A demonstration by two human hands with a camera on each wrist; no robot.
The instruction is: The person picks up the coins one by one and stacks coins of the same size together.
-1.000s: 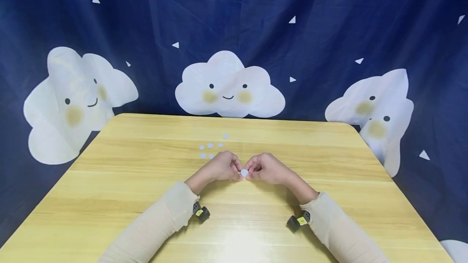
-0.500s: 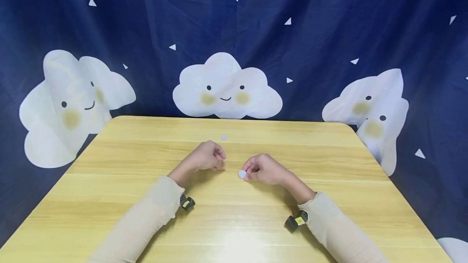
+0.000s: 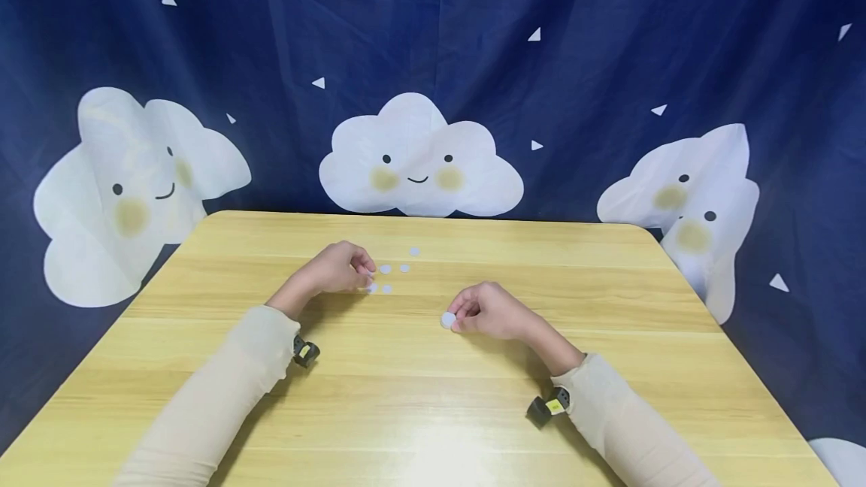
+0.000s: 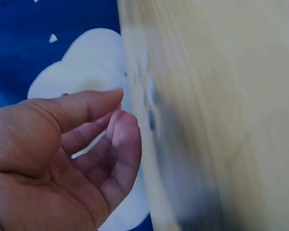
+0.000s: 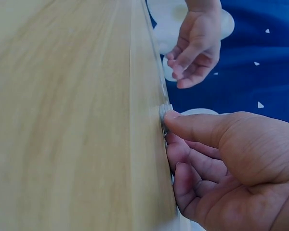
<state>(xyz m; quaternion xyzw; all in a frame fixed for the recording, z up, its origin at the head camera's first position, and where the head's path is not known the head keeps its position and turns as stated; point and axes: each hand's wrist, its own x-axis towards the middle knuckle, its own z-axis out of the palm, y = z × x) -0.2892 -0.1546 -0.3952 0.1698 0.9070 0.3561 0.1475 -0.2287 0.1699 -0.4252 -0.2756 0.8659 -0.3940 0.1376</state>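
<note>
A small stack of silvery coins point(image 5: 165, 115) stands on the table, with my right hand point(image 3: 497, 312) holding its side between thumb and fingers. From the head view, the stack shows as one pale round top. My left hand point(image 3: 338, 267) is over at the left, its loosely curled fingertips beside the loose coins point(image 3: 386, 269). One coin point(image 3: 370, 274) lies partly behind those fingertips. In the left wrist view the left thumb and fingers point(image 4: 125, 139) are bent toward each other, and no coin shows between them. Whether a fingertip touches a coin, I cannot tell.
Several flat coins lie scattered on the wooden table point(image 3: 433, 404), one point(image 3: 414, 252) farther back than the others. A dark blue curtain point(image 3: 284, 28) with white clouds hangs behind the table's far edge. Small black cameras point(image 3: 307, 352) sit on both wrists.
The left hand has left the stack beside the right hand and moved left and back to the loose coins. The right hand stays at the stack, nearly still.
</note>
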